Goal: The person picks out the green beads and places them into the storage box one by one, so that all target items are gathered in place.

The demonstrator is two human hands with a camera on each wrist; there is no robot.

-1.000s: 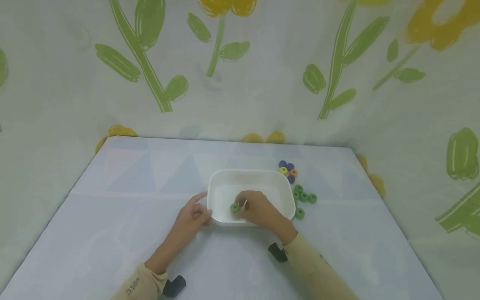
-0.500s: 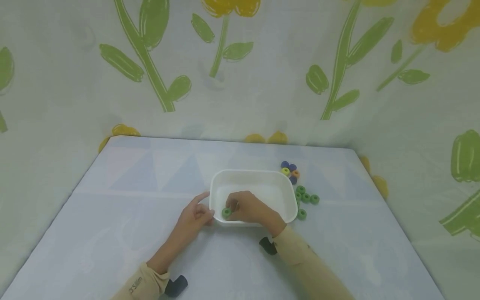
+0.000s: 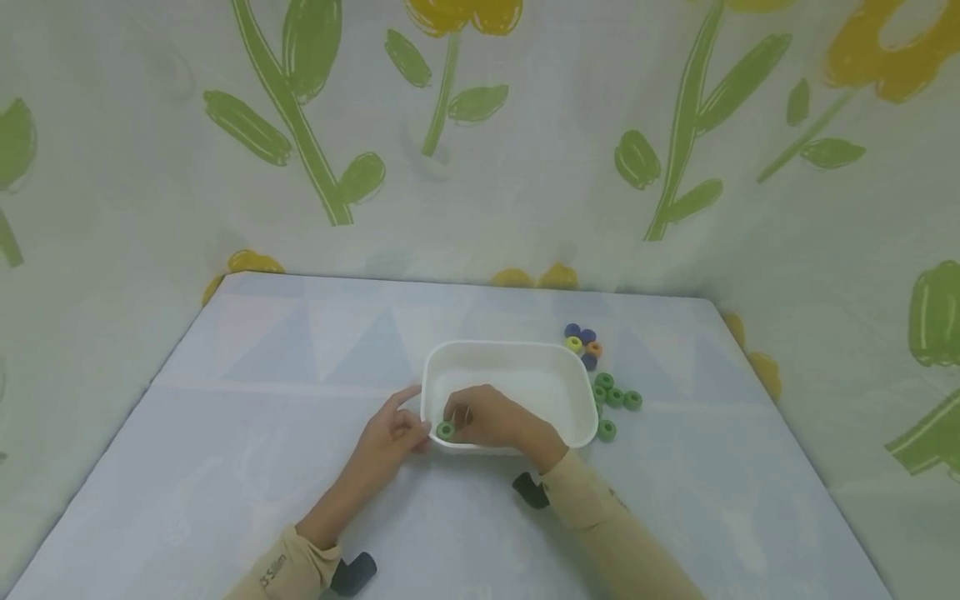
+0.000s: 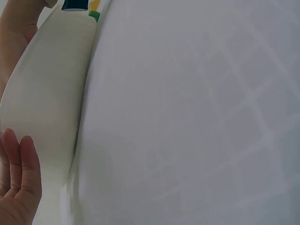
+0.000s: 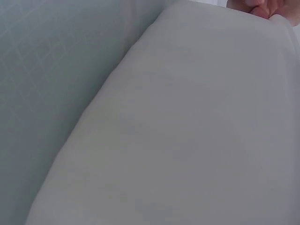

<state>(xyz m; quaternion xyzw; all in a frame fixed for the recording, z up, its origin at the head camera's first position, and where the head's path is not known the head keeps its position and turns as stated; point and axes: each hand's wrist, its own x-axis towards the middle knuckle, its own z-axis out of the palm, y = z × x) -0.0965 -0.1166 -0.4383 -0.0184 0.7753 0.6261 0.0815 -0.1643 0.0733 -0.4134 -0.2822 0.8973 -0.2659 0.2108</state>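
Right hand (image 3: 491, 419) pinching green ring (image 3: 446, 430) at near-left corner of white tub (image 3: 558, 360), fingertips hidden. Left hand (image 3: 390, 433) loosely curled against tub's left wall. Wrist views mostly blocked by tub.

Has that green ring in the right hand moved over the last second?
Yes. The green ring has gone leftward, from mid-tray to the white tray's near-left corner, beside the left hand.
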